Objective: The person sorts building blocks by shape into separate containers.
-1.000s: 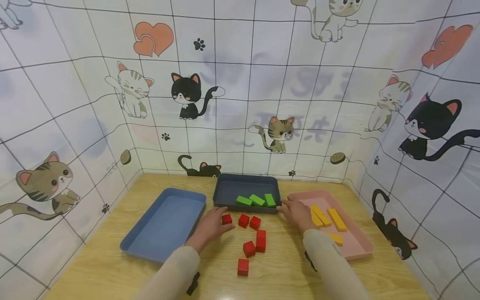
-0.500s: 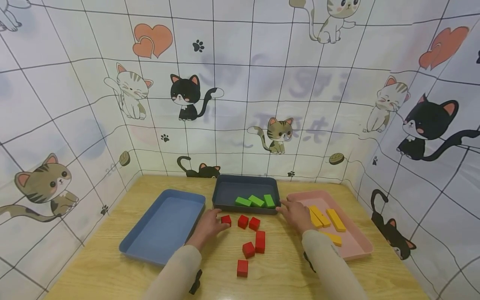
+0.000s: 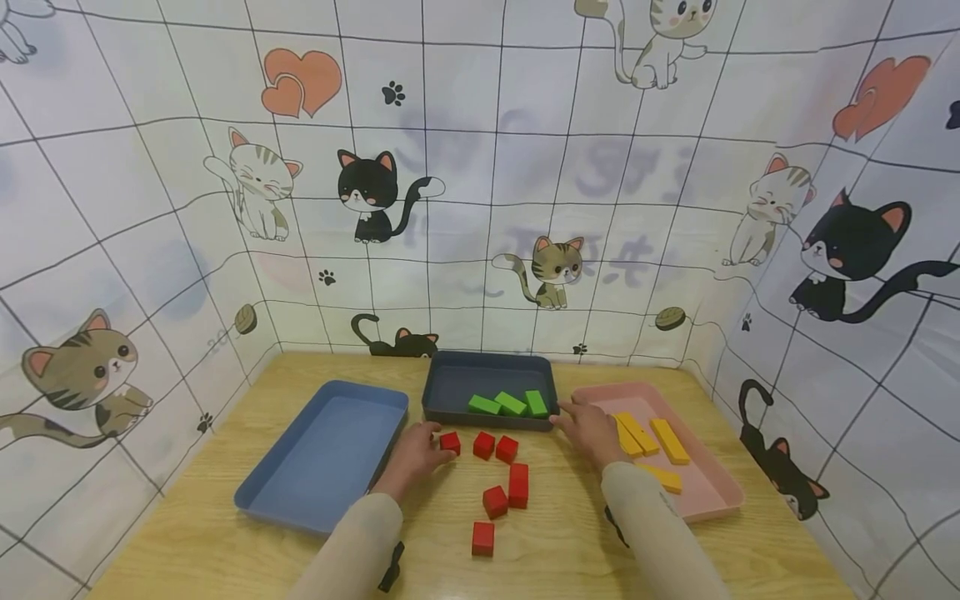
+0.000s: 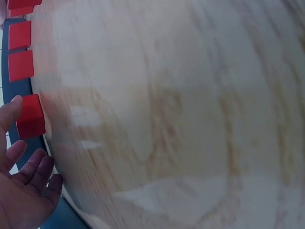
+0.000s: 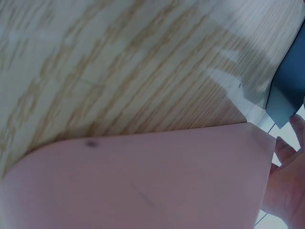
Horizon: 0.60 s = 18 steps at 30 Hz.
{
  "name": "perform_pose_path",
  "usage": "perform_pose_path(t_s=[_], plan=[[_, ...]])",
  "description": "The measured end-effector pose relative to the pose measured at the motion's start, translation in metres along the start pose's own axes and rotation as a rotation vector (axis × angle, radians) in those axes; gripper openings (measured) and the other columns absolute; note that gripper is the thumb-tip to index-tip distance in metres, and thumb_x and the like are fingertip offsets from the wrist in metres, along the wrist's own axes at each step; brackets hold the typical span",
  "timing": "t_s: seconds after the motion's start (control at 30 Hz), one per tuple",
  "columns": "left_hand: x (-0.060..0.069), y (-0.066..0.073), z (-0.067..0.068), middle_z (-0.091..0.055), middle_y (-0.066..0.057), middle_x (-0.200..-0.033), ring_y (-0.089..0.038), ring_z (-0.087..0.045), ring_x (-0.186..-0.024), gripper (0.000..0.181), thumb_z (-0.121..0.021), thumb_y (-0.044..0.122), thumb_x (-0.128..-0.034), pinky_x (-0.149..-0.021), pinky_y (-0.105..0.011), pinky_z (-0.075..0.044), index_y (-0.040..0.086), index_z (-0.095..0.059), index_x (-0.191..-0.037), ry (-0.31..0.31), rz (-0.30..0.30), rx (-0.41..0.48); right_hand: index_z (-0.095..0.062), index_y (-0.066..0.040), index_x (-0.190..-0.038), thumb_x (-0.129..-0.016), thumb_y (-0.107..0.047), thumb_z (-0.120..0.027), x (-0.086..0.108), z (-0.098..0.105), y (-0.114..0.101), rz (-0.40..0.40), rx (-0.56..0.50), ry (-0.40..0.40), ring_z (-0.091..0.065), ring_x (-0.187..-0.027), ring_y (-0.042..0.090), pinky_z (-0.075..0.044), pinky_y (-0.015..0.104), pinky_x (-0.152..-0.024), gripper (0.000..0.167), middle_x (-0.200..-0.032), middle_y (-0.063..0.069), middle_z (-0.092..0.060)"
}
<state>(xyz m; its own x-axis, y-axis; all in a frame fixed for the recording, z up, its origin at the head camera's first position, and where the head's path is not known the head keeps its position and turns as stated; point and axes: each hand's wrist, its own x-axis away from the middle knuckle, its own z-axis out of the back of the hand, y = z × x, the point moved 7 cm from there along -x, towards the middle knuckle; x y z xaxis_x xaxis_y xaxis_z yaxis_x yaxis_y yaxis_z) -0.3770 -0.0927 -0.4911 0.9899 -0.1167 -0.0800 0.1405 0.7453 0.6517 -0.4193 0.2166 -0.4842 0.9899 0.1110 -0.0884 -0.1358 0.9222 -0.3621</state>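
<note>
Just before the dark tray (image 3: 453, 383), its long axis running left to right, a red cube (image 3: 450, 441) sits slightly askew beside the left hand's (image 3: 412, 461) loosely parted, ungripping fingers; the right hand (image 3: 592, 435), relaxed, is at the tray's near right corner.

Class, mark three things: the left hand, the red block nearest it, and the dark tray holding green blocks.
Left hand (image 3: 412, 458): head view, back of the hand.
Red block (image 4: 32, 119): left wrist view, middle of its visible surface.
Dark tray (image 3: 465, 381): head view, bare floor.
</note>
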Motion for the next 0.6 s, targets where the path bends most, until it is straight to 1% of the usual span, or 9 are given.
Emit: perform_pose_path(t_s=[0.2,0.4,0.6], plan=[[-0.0007,-0.0015,-0.0011,-0.06,-0.009,-0.092,-0.026,-0.056,-0.087,0.048,-0.082,0.022,-0.0817,-0.084,-0.046,-0.049,-0.003,-0.065,-0.119,0.007,-0.003,-0.022,-0.058,-0.009,-0.14,-0.1,-0.041,-0.056,0.0006,0.0007,-0.0006,-0.001,-0.006,0.013,-0.049,-0.127,0.046,-0.04,0.064,-0.097,0.051,-0.154,0.022,-0.036],[-0.0006,-0.0022,-0.0022,-0.057,-0.006,-0.087,-0.023,-0.052,-0.083,0.04,-0.081,0.019,-0.0811,-0.079,-0.042,-0.047,-0.001,-0.068,-0.114,0.009,-0.017,-0.031,-0.057,-0.008,-0.141,-0.1,-0.041,-0.056,0.0016,-0.0008,-0.0006,-0.007,-0.021,0.007,-0.048,-0.127,0.048,-0.036,0.067,-0.099,0.052,-0.153,0.023,-0.038],[-0.0007,-0.0005,-0.0007,-0.057,-0.004,-0.085,-0.022,-0.051,-0.082,0.031,-0.081,0.016,-0.0817,-0.077,-0.04,-0.046,0.002,-0.071,-0.107,0.018,-0.039,-0.034,-0.057,-0.009,-0.141,-0.1,-0.041,-0.056,0.0013,0.0007,-0.0008,-0.012,-0.013,0.01,-0.048,-0.127,0.048,-0.037,0.067,-0.099,0.052,-0.153,0.024,-0.038]])
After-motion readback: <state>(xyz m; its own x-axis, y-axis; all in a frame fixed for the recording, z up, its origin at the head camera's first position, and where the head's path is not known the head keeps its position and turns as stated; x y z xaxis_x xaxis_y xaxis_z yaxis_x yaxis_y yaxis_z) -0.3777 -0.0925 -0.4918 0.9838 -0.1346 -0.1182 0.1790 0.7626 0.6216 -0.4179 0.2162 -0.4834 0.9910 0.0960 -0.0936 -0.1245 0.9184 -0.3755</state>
